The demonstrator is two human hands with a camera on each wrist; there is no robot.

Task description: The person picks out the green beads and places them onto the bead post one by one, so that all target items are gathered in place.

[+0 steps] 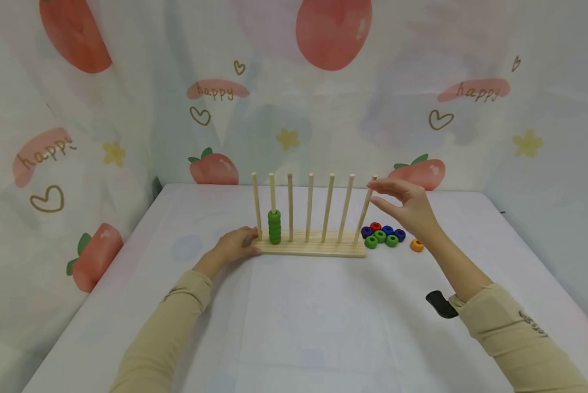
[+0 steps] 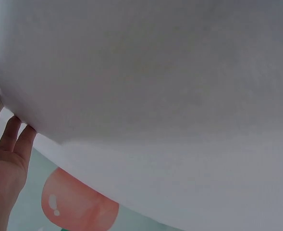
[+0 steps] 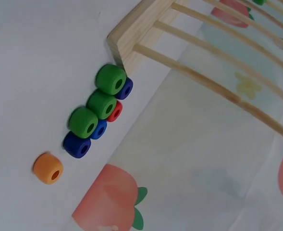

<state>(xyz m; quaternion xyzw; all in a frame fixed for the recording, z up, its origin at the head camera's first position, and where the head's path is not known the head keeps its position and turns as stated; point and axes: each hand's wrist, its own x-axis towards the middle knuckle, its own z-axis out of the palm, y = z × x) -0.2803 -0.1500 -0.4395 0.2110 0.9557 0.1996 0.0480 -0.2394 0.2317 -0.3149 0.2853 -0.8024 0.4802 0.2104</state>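
Left hand point(image 1: 235, 244): fingers and thumb part-bent, and they've got hold of the left end of the wooden rack point(image 1: 313, 252), down on the table point(image 1: 294, 327)
Right hand point(image 1: 408, 204): up at the top of the rightmost peg point(image 1: 364, 214), thumb and fingertips parted, too fine to tell if they touch
Green stack point(image 1: 274, 227): threaded on the second peg from the left
Loose beads point(image 3: 79, 121): green, blue and red, bunched by the rack's right end
Orange bead point(image 3: 45, 166): there it sits, just off the bunch
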